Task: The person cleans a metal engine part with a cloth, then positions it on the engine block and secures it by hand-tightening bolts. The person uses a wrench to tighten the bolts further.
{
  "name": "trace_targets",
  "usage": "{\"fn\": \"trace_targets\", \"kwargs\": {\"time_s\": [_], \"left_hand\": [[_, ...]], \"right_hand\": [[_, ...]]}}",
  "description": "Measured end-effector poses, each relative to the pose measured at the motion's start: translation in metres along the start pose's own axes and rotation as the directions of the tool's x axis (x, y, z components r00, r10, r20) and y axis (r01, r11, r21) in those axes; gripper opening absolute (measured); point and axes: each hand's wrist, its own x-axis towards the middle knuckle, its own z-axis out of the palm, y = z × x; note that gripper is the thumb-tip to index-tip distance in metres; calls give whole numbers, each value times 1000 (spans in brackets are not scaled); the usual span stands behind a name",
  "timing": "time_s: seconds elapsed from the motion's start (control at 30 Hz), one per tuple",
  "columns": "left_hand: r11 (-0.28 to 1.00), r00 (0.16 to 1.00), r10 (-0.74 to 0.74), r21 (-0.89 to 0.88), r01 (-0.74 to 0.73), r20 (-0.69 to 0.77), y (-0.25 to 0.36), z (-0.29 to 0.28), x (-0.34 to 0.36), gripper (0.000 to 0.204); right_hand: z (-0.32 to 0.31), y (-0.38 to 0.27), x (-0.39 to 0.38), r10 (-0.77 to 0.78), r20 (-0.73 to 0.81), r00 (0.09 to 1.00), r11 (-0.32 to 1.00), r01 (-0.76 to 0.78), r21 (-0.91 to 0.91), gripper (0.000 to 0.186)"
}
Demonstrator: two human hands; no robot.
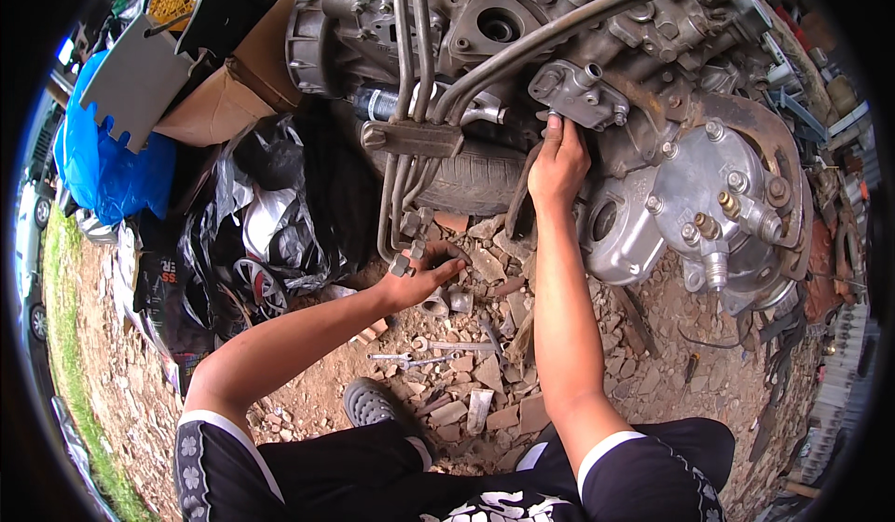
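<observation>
My right hand (559,166) is raised to a small grey cast-metal housing (580,95) with a short round outlet. Its thumb presses against the housing's lower left corner, and the other fingers curl beneath, partly hidden. Lower down, my left hand (431,268) is beside the hex nuts (402,266) at the lower ends of bent metal pipes (392,207). The left fingers are curled together; whatever is between them is hidden or too small to name. A clamp block (412,139) joins the pipes above this hand.
Behind stands a large greasy engine (499,23); a round metal cover (704,186) with fittings is at right. A tyre (475,179) lies under the pipes. Wrenches (457,346) rest on rubble. Black plastic bags (266,210), a cardboard box (219,103) and a blue bag (112,154) are at left.
</observation>
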Motion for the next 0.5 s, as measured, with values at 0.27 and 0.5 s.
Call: {"fn": "trace_targets", "kwargs": {"time_s": [0.27, 0.5], "left_hand": [[995, 998, 62, -83, -63, -17, -12, 6, 4, 28], [991, 997, 69, -109, -72, -32, -16, 7, 4, 29]], "right_hand": [[32, -17, -14, 411, 441, 798, -159, -414, 896, 35], [34, -18, -17, 421, 395, 817, -65, -407, 911, 34]]}}
